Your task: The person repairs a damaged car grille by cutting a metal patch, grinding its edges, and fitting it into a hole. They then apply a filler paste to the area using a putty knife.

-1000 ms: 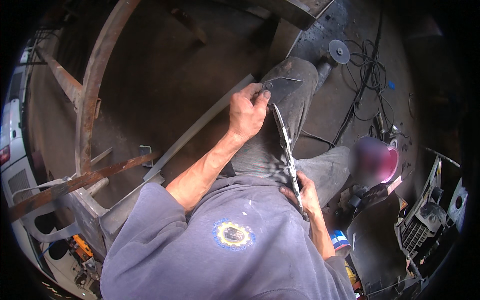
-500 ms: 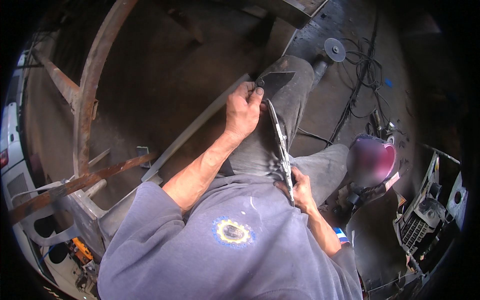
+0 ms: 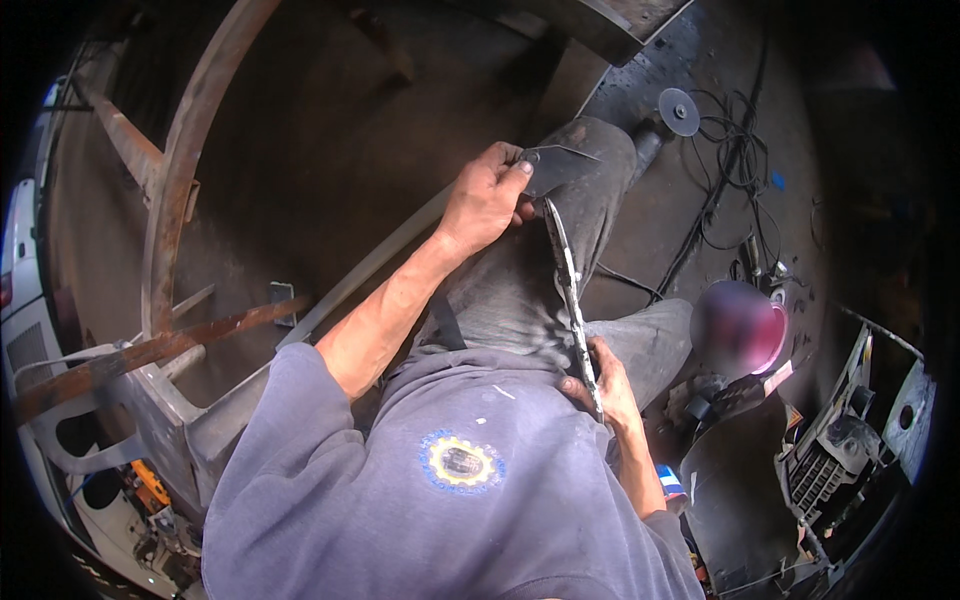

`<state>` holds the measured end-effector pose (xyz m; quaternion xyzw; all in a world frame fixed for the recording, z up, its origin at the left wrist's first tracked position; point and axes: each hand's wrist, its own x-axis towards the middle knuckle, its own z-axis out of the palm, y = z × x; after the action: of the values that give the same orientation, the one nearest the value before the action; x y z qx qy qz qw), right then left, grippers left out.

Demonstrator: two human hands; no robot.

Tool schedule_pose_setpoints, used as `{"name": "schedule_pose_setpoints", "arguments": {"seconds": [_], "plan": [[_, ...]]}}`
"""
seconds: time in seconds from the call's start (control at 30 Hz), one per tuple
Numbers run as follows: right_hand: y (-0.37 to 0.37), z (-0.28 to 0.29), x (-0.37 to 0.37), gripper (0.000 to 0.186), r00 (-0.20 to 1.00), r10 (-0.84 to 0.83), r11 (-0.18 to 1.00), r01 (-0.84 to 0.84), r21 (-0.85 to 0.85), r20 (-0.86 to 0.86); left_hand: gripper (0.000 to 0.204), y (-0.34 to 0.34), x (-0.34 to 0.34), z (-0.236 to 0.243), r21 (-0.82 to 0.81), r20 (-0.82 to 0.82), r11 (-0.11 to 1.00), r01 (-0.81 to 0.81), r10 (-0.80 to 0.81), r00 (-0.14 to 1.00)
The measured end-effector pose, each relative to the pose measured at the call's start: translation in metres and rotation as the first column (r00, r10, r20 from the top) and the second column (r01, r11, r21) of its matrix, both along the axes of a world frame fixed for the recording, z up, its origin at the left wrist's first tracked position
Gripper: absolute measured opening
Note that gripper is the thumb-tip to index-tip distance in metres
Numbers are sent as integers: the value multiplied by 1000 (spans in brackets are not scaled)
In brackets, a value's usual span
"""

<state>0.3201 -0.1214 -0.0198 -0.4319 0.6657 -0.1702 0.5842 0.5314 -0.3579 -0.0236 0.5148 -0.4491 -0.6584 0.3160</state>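
Observation:
My left hand (image 3: 487, 200) is closed, thumb and fingers pinching the corner of a dark, thin flat plate (image 3: 562, 170) above my left knee. A small round fitting or hole shows beside the thumb. My right hand (image 3: 612, 385) grips the near end of a long, narrow piece with a worn, whitish edge (image 3: 570, 295), seen almost edge-on. This piece stands tilted over my lap, its far end just below my left fingers. Whether it joins the dark plate, I cannot tell.
Beyond my knee lies an angle grinder with a disc (image 3: 679, 112), beside a tangled black cable (image 3: 735, 190). A red rounded object (image 3: 768, 335), partly blurred, sits at the right. Rusty metal bars (image 3: 172, 230) stand left; a broken dark grille part (image 3: 815, 475) lies right.
The view has shifted slightly. The dark plate has tilted a little in my left hand, and the right hand's thumb now shows more clearly along the whitish edge. Both hands keep their hold.

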Motion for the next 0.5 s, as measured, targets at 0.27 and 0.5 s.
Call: {"name": "schedule_pose_setpoints", "arguments": {"seconds": [0.27,0.5], "plan": [[7,-8,-1,76,997,-69,998,69,14,34,26,-14,-2,-3,-141,72,972,188,-179,981],[5,-3,3,72,995,-88,996,88,-6,42,26,-19,-6,0,-142,95,970,197,-185,978]]}}
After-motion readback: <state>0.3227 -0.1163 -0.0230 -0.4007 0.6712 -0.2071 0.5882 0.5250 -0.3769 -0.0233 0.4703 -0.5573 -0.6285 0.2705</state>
